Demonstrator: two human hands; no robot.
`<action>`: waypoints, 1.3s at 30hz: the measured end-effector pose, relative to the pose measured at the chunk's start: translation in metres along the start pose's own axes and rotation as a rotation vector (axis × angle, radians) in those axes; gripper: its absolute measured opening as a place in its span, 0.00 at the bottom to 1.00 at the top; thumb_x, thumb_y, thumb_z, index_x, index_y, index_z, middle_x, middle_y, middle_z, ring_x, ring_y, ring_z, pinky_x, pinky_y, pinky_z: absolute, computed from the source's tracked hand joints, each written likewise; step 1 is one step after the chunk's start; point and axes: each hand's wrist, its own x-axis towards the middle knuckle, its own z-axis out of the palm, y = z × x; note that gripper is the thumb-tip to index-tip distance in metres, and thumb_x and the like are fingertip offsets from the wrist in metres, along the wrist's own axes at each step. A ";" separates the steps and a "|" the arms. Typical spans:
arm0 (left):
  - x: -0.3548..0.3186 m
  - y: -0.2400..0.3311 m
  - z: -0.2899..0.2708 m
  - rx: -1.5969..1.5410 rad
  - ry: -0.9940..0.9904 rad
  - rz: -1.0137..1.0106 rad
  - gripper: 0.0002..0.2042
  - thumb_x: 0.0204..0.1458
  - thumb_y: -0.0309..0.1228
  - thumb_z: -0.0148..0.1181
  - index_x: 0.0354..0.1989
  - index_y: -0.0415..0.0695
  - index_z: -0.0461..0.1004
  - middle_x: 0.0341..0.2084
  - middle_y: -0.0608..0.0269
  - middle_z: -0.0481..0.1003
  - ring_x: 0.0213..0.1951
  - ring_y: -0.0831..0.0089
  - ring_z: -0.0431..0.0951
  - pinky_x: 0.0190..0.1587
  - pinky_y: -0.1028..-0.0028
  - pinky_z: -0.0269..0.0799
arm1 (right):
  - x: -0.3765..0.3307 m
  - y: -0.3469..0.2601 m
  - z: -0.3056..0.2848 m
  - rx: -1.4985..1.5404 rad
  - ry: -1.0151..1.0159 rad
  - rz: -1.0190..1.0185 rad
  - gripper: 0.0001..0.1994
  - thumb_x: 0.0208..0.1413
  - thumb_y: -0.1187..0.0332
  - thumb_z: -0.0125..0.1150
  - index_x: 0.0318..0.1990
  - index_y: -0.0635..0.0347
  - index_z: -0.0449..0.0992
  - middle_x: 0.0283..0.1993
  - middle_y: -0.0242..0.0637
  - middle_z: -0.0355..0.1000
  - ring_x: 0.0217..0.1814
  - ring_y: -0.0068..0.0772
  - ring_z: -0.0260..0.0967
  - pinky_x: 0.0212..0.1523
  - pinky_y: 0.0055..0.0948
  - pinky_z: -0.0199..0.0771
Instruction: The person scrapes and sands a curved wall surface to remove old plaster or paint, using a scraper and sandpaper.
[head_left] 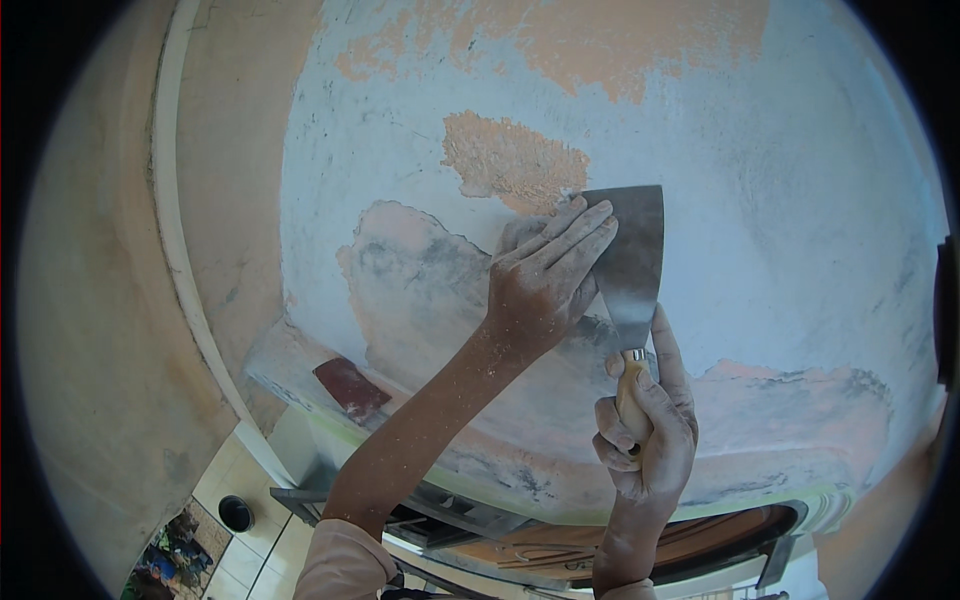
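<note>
My right hand (665, 445) has its fingers wrapped round the wooden handle (632, 400) of the scraper (638, 250), mid-wall, well above the wall's (770, 260) lower edge; my left hand's (540, 275) straight fingers overlap its flared metal blade. I'd judge this as smoothing or scraping; the next move calls for even, flat pressure. Chalky pale coating borders a rough peach patch (515, 160).

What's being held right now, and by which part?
A scraper: the right hand grips its handle; the left hand has straight fingers lying over its blade.
</note>
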 end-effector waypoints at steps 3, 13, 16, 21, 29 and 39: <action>0.002 0.003 -0.004 -0.006 -0.023 -0.028 0.21 0.37 0.22 0.59 0.45 0.43 0.74 0.47 0.59 0.73 0.53 0.65 0.71 0.47 0.67 0.65 | 0.001 -0.001 0.005 -0.011 -0.017 -0.001 0.28 0.57 0.76 0.45 0.64 0.67 0.47 0.39 0.41 0.66 0.13 0.13 0.56 0.06 0.13 0.51; -0.002 0.006 -0.005 0.018 -0.061 -0.046 0.20 0.37 0.23 0.59 0.45 0.44 0.74 0.47 0.62 0.74 0.52 0.66 0.72 0.46 0.67 0.64 | -0.003 0.000 0.003 -0.048 0.058 -0.012 0.28 0.56 0.77 0.40 0.65 0.63 0.44 0.40 0.46 0.66 0.11 0.13 0.54 0.03 0.10 0.48; 0.005 0.002 -0.007 0.032 -0.071 -0.029 0.20 0.37 0.23 0.60 0.44 0.45 0.74 0.47 0.63 0.74 0.52 0.67 0.72 0.46 0.67 0.63 | -0.003 -0.002 0.004 -0.030 0.014 0.012 0.28 0.57 0.76 0.46 0.65 0.67 0.46 0.40 0.41 0.66 0.13 0.14 0.56 0.06 0.13 0.50; -0.002 0.001 -0.005 0.015 -0.061 -0.021 0.20 0.38 0.24 0.60 0.45 0.45 0.74 0.47 0.65 0.74 0.52 0.68 0.72 0.44 0.67 0.63 | -0.007 0.000 0.004 -0.020 0.034 -0.007 0.28 0.57 0.77 0.41 0.65 0.64 0.44 0.39 0.46 0.66 0.11 0.12 0.52 0.03 0.10 0.48; -0.004 0.004 -0.011 0.026 -0.132 -0.021 0.19 0.37 0.23 0.60 0.43 0.44 0.75 0.46 0.63 0.75 0.52 0.68 0.72 0.43 0.67 0.63 | -0.005 0.004 -0.002 0.000 -0.047 0.006 0.28 0.58 0.74 0.45 0.65 0.65 0.46 0.41 0.39 0.66 0.14 0.14 0.57 0.07 0.13 0.51; 0.004 -0.001 -0.010 0.032 -0.101 -0.012 0.19 0.37 0.24 0.61 0.43 0.44 0.75 0.46 0.61 0.75 0.52 0.68 0.72 0.43 0.67 0.63 | -0.004 -0.004 0.016 0.015 0.031 0.023 0.28 0.58 0.76 0.43 0.65 0.64 0.45 0.40 0.40 0.66 0.14 0.14 0.56 0.06 0.13 0.51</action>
